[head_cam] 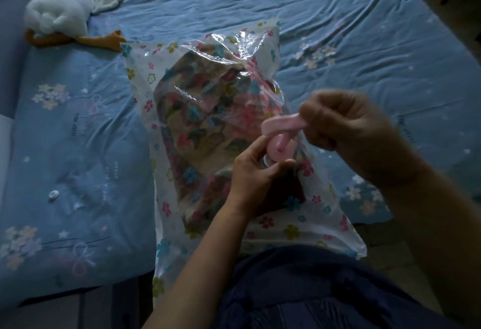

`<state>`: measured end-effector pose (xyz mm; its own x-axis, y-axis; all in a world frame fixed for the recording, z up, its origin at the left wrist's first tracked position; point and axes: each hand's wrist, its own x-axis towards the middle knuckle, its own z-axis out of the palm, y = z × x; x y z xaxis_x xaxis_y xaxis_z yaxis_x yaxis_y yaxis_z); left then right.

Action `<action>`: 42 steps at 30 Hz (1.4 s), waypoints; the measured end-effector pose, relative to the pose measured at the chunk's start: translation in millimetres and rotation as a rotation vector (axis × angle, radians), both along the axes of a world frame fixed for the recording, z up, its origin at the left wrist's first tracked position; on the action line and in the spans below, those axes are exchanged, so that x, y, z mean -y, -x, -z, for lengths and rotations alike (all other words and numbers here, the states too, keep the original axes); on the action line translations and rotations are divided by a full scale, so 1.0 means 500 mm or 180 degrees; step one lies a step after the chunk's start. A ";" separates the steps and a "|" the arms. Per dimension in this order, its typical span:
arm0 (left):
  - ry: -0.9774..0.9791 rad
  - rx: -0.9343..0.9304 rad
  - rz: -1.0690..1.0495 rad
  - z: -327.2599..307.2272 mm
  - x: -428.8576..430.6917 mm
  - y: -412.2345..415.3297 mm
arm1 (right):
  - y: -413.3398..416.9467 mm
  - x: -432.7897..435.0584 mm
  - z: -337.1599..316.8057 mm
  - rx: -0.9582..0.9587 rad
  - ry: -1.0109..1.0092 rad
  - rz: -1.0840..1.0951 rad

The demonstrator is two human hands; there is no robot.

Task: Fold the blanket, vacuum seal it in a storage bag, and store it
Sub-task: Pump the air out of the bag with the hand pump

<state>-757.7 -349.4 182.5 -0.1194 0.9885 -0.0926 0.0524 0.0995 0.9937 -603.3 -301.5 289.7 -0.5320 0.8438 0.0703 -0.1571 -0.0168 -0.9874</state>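
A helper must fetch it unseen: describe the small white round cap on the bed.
On the blue flowered bedsheet, look left of the clear flower-printed storage bag. The small white round cap lies alone there, nearer the person than the white plush duck. Unlike the pastel flowers printed around it, it is a plain white disc.

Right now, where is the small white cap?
Head view: the cap lies on the blue sheet, left of the bag and apart from it, nearer the camera than the plush duck.
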 end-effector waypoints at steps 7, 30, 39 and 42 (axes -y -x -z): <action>-0.0003 -0.0010 0.0084 -0.002 0.000 0.005 | 0.007 0.015 0.009 0.0546 -0.0079 0.0196; -0.0006 0.0096 0.0042 -0.002 0.006 -0.007 | 0.012 0.024 0.083 0.0905 0.0441 0.0453; 0.0010 -0.0030 0.0057 0.004 0.006 -0.005 | 0.001 0.017 -0.020 0.0100 -0.0043 0.0184; -0.0023 0.0064 0.0095 0.001 0.007 -0.009 | 0.007 0.009 0.054 0.1446 -0.0016 0.0294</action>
